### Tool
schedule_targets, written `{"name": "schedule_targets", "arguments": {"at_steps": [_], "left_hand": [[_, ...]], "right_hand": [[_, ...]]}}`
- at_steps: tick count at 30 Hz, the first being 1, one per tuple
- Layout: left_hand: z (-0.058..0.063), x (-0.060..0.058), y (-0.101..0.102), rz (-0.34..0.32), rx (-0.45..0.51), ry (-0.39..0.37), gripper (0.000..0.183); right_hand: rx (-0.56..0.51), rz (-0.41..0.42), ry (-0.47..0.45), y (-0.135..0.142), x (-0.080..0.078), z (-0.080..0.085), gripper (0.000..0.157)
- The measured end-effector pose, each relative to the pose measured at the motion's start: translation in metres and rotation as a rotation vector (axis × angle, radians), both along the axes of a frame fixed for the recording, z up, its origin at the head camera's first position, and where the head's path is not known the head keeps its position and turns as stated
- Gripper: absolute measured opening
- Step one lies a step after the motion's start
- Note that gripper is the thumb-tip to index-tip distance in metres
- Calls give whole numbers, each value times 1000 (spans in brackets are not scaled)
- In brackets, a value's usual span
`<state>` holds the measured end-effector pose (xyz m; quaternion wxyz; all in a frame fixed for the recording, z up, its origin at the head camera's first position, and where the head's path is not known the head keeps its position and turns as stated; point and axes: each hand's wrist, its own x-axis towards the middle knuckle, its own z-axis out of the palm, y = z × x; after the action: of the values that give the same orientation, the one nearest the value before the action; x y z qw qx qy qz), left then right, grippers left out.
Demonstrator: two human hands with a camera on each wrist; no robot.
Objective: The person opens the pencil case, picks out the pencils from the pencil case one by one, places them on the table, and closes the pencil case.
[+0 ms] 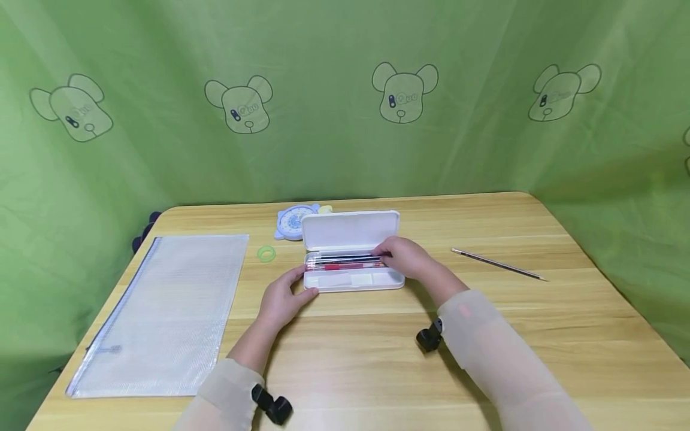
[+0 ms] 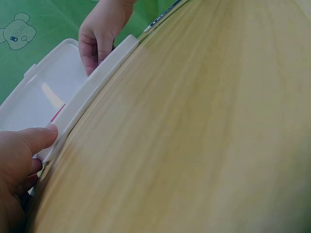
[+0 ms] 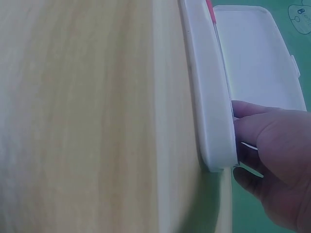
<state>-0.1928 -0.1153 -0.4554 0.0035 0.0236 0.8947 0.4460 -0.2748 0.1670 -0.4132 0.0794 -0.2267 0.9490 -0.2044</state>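
An open white pencil case (image 1: 353, 281) lies on the table with its lid (image 1: 350, 230) tipped up at the back. Several dark pencils (image 1: 339, 259) and a red pen (image 1: 345, 266) lie lengthwise inside it. My left hand (image 1: 280, 299) grips the case's left end; in the left wrist view its thumb (image 2: 41, 138) lies on the front wall and the other fingers curl at the end. From the right, my right hand (image 1: 404, 257) reaches into the case at the pencils' right ends. Its fingertips are partly hidden behind the wall in the right wrist view, so a pinch cannot be confirmed.
A single pencil (image 1: 498, 263) lies on the table at the right. On the left is a translucent zip pouch (image 1: 162, 311). A green ring (image 1: 266, 254) sits between pouch and case. A blue clock-like toy (image 1: 293, 222) stands behind the case's left side. Green curtain surrounds the table.
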Motion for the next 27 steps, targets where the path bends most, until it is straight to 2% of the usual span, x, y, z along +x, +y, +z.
{"name": "schedule_targets", "arguments": {"at_steps": [7, 14, 21, 27], "left_hand": [[-1, -1, 0, 2, 6, 3, 63], [-2, -2, 0, -3, 9, 2, 63], [-2, -2, 0, -1, 10, 1, 62], [-2, 0, -1, 2, 9, -4, 62]], "right_hand": [[-41, -7, 22, 3, 3, 1, 26], [-158, -65, 7, 15, 7, 8, 24], [-235, -125, -4, 34, 15, 12, 25], [-260, -161, 11, 60, 27, 19, 27]]}}
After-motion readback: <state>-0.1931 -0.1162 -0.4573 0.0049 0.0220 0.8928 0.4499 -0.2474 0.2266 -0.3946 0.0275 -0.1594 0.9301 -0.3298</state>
